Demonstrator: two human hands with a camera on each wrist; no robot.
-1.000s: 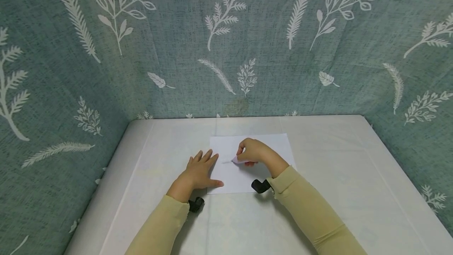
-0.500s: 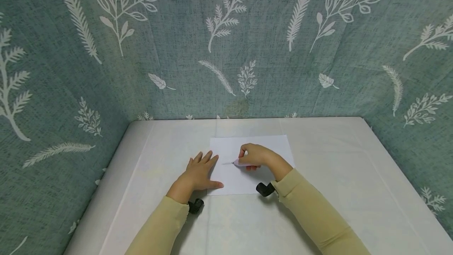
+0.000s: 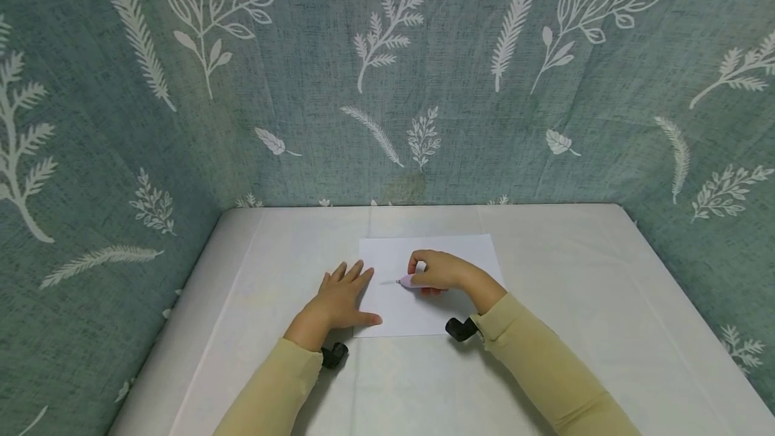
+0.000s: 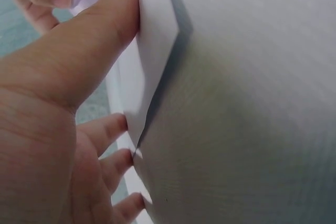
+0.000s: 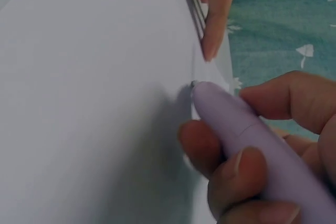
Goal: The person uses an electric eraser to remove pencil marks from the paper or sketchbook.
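My right hand [image 3: 438, 269] grips a thick lilac pen [image 5: 226, 109] with a small metal tip. In the right wrist view thumb and fingers curl round its body, and the tip meets the sheet. The white paper [image 3: 424, 320] lies flat under both hands. A faint short line [image 3: 387, 282] runs left from the tip. My left hand [image 3: 339, 298] rests spread out over the paper's left edge, fingers apart. In the left wrist view its thumb [image 4: 113, 17] presses on the paper near a corner, which lifts slightly and casts a shadow.
A white cloth covers the table [image 3: 557, 274]. Behind and at both sides hangs a green curtain [image 3: 303, 73] with white leaf prints. A black wrist camera [image 3: 461, 330] sits under the right wrist, another black camera [image 3: 334, 355] under the left.
My right hand and the pen have slid slightly right over the paper. The forearm has shifted right with them. My left hand stays in place, and the whole head view has dropped a little.
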